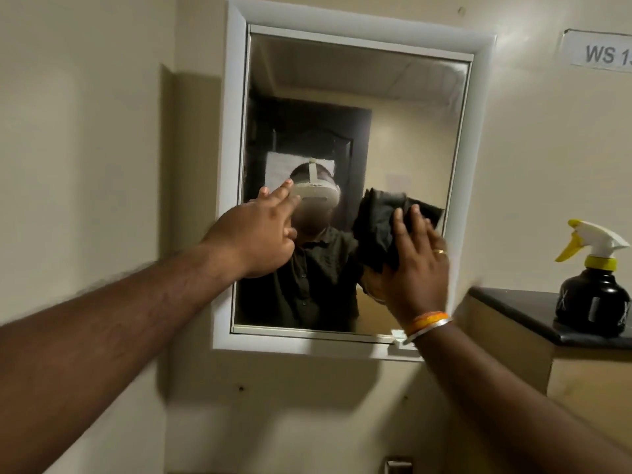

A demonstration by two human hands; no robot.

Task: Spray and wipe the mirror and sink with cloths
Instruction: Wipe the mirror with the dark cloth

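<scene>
Our right hand (413, 265) presses a dark cloth (383, 227) flat against the mirror (359, 97), fingers spread and nearly straight over the bunched fabric, low on the right side of the glass. Our left hand (263, 230) holds nothing; its fingers are extended and rest at the left edge of the glass, where it meets the white frame (236, 97), as if bracing it. The two hands are well apart, one at each side of the mirror's lower half.

We judge the cloth to be soft and light. It crumples under the palm rather than lying smooth, so it is best worked with a flat, spread hand pressing through it, keeping the loose folds tucked beneath the fingers so they do not trail. The mirror is hard, slick and breakable, and set in a frame on the wall. Steady, even pressure seems wiser than a hard push, especially near the edges.

To the right, a black spray bottle (595, 295) with a white and yellow trigger head stands upright on a dark ledge (506, 302), near the right arm. A wide sweep of that elbow could knock it. A paper label (602, 51) is stuck on the wall above it. The sink is not in view; only a small metal fitting (398, 466) shows at the bottom edge. Nothing stands between us and the glass.
</scene>
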